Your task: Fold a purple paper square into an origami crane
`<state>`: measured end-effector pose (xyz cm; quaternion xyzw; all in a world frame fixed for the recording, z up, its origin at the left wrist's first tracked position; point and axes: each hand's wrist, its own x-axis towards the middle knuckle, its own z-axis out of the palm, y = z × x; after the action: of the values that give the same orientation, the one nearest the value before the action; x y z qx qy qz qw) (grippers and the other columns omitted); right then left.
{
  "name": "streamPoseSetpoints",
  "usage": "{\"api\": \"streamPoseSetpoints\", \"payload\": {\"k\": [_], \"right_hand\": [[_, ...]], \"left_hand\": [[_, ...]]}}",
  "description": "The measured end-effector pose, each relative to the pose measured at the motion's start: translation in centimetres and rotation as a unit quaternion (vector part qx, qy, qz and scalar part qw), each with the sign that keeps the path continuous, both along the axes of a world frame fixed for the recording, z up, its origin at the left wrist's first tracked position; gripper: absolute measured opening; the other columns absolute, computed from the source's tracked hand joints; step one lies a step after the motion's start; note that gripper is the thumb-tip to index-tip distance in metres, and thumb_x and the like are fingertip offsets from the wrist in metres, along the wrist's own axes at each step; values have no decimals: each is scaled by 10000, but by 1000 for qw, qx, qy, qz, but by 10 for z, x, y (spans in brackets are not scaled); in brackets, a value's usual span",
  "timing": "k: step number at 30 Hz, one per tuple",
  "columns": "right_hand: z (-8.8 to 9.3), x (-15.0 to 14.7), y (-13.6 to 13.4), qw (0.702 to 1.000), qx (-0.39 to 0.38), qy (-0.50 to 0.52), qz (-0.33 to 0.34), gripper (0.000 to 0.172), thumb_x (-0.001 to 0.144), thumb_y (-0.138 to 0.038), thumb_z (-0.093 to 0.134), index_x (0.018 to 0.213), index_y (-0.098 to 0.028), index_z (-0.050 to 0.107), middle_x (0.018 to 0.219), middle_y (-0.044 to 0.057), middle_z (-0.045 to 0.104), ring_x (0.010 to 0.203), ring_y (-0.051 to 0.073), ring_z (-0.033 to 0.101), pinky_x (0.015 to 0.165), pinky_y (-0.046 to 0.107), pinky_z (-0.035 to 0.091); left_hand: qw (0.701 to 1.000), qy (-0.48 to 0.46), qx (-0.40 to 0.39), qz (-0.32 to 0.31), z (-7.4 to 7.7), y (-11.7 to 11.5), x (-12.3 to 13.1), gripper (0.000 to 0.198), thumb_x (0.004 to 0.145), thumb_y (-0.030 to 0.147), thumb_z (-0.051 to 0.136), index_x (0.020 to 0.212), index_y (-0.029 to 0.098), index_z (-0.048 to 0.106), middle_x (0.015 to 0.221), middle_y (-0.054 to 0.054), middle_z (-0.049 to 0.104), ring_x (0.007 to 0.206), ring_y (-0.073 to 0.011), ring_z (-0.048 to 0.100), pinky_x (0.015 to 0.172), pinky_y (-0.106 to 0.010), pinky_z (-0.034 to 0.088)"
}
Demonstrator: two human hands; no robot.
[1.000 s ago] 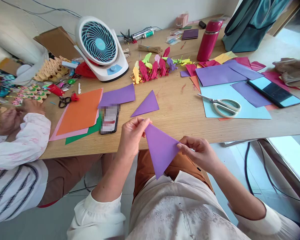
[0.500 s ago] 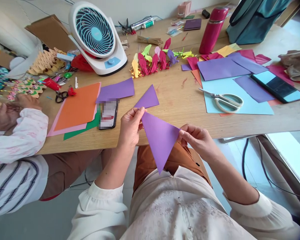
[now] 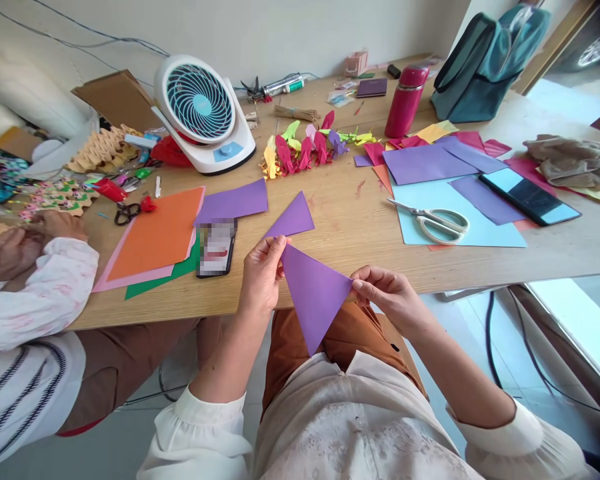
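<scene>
I hold a purple paper triangle (image 3: pixel 314 298) over my lap, just past the near edge of the wooden table (image 3: pixel 350 227), its point hanging down. My left hand (image 3: pixel 263 273) pinches its upper left corner. My right hand (image 3: pixel 387 297) pinches its right corner. Both hands are closed on the paper. Another purple triangle (image 3: pixel 293 218) lies flat on the table just beyond my left hand, and a purple sheet (image 3: pixel 235 202) lies to its left.
A phone (image 3: pixel 217 247) lies beside orange, pink and green sheets (image 3: pixel 153 235). Scissors (image 3: pixel 437 221) rest on light blue paper at the right, near a dark tablet (image 3: pixel 529 197). A desk fan (image 3: pixel 203 110), folded paper figures (image 3: pixel 303 145) and a red bottle (image 3: pixel 404 101) stand further back. Another person's sleeve (image 3: pixel 40 293) rests at the left.
The camera tilted, shifting the scene down in view. My hands keep their pinch on the purple triangle, which stays in nearly the same pose.
</scene>
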<state>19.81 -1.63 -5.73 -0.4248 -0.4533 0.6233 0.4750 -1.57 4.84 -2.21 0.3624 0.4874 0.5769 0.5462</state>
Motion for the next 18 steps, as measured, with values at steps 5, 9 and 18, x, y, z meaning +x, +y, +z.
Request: {"api": "streamPoseSetpoints", "payload": {"k": [5,9,18], "right_hand": [[-5,3,0,998,-3,61,5,270,837,-431,766,738,-190,691,702,-9,592,666,108,481,632,254,373],[-3,5,1,994,-3,105,20,267,835,-411,771,711,-193,678,678,-15,558,658,109,457,617,255,341],[33,21,14,991,84,42,99,297,861,-447,728,720,-193,661,702,-4,524,643,123,453,589,269,370]], "left_hand": [[999,-46,-3,-26,-3,2,-3,378,582,444,921,736,163,721,688,50,598,468,-5,415,384,-128,312],[996,-76,-6,-53,-4,3,-4,375,571,436,933,740,168,732,622,55,568,475,-16,442,387,-120,337],[982,-107,59,-146,11,6,-1,338,709,456,858,750,168,687,729,17,637,630,-62,600,555,-145,529]]}}
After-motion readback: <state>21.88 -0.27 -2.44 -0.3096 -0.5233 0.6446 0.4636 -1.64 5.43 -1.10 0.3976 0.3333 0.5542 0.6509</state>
